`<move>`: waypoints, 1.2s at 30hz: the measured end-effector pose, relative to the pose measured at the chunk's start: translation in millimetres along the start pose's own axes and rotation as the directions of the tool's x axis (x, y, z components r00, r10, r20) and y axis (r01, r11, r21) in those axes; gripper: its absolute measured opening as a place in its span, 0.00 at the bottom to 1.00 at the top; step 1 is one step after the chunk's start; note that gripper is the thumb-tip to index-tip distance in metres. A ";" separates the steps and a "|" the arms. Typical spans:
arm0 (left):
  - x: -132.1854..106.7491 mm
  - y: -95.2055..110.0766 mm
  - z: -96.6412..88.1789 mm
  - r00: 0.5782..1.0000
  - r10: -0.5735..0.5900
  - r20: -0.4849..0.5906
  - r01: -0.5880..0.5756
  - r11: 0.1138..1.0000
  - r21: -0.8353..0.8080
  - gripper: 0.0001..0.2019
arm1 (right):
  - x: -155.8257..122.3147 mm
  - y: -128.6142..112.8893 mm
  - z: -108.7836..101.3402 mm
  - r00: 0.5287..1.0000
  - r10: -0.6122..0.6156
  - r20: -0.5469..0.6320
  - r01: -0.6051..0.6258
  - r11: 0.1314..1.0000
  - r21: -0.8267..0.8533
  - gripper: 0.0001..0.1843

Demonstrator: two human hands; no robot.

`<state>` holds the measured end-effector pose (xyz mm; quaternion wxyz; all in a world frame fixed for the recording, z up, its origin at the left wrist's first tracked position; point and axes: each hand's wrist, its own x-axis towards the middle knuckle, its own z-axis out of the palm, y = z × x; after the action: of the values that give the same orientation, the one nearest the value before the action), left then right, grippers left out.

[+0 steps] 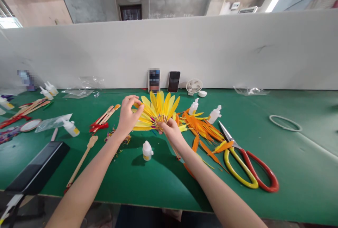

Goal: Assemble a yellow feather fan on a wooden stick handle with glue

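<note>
A fan of yellow feathers [158,110] is held up over the green table [290,157]. My right hand [170,129] pinches the fan at its base, where the quills meet. My left hand [129,113] has thumb and fingers closed on the tip of a yellow feather at the fan's left edge. Below the hands stands a small white glue bottle [147,150]. A heap of loose orange and yellow feathers [203,127] lies just right of the fan.
Large red and yellow scissors [245,164] lie to the right, a white ring [285,122] farther right. Two more glue bottles [214,114], wooden sticks [81,159], a black box [37,168], two phones [173,81] and a small fan [194,86] stand against the white partition.
</note>
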<state>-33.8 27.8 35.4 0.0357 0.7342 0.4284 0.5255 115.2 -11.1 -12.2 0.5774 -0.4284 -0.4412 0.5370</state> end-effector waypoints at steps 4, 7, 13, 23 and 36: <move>-0.1 -1.6 1.2 0.999 0.032 -0.007 -0.032 0.999 0.033 0.04 | -0.6 0.0 -0.9 1.000 -0.005 0.007 0.005 1.000 -0.010 0.06; -1.2 -0.5 0.8 0.991 0.124 -0.049 -0.118 0.987 0.114 0.04 | 0.7 1.9 -1.2 1.000 -0.005 0.004 0.005 1.000 -0.004 0.07; -10.6 12.6 1.0 0.809 0.584 0.064 -0.556 0.727 0.402 0.08 | 3.3 3.3 0.1 0.999 -0.008 -0.051 0.012 0.996 0.093 0.11; -18.9 20.6 15.1 0.681 0.679 0.277 -0.726 0.576 0.375 0.05 | 5.1 0.5 -1.4 0.997 -0.056 -0.052 0.060 0.994 0.089 0.09; -21.4 16.2 17.5 0.741 0.600 0.303 -0.672 0.662 0.332 0.08 | 5.1 2.3 -2.0 0.992 -0.090 -0.088 0.098 0.991 0.093 0.08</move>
<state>-11.9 10.3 19.9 -0.2739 0.8682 0.2419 0.3357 116.7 -5.9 -14.7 0.6400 -0.4007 -0.4099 0.5117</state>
